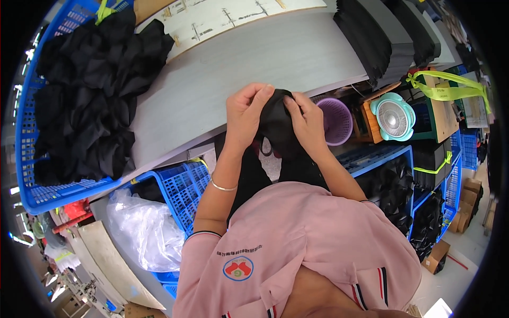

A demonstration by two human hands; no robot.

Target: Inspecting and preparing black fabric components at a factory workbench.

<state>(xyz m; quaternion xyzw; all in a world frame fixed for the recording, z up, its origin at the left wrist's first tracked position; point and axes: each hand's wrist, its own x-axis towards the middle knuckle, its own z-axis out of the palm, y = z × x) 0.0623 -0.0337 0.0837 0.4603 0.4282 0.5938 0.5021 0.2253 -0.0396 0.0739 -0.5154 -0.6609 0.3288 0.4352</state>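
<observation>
A black cloth piece hangs between my two hands, in front of the grey table's near edge and above my lap. My left hand pinches its upper left edge between thumb and fingers. On the other side my right hand grips the upper right edge, thumb on top. A small dark loop dangles below the piece. Where the cloth ends against my dark trousers is hard to make out.
At left, a blue basket is heaped with black cloth pieces. Stacked black sheets stand at the table's far right. A purple basket and a teal fan are to my right. Blue crates flank me.
</observation>
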